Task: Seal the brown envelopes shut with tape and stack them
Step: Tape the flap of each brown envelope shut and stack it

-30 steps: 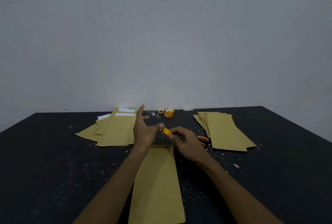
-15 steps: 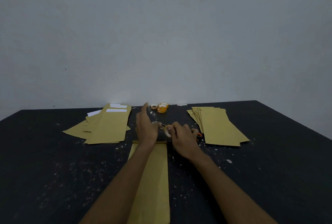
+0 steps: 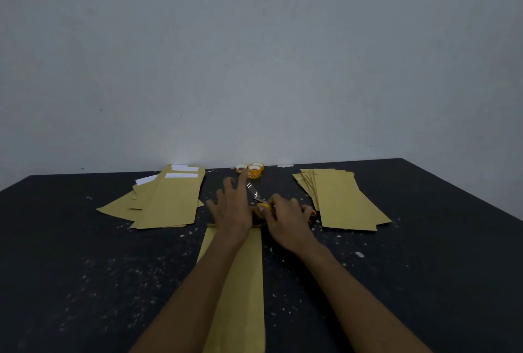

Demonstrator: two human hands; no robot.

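A long brown envelope lies flat on the black desk, right in front of the person. Both arms reach over it.

The left hand is at the far end of this envelope. Its fingers are spread out and straight. A thin strip of clear tape runs up beside its pointing finger. I cannot tell if the hand pinches the strip.

The right hand is just to the right of the envelope's far end. Its fingers are curled tight round the scissors, which have orange handles. The grey blade pokes out near the tape strip. A yellow tape roll sits at the tips of this hand, between the two hands.

To the left of the envelope is a messy pile of envelopes with white paper peeking out of some. To the right of it is a neater pile of brown envelopes. Far behind the envelope, by the grey wall, sit some spare tape rolls. Little white specks dot the desk around the envelope.
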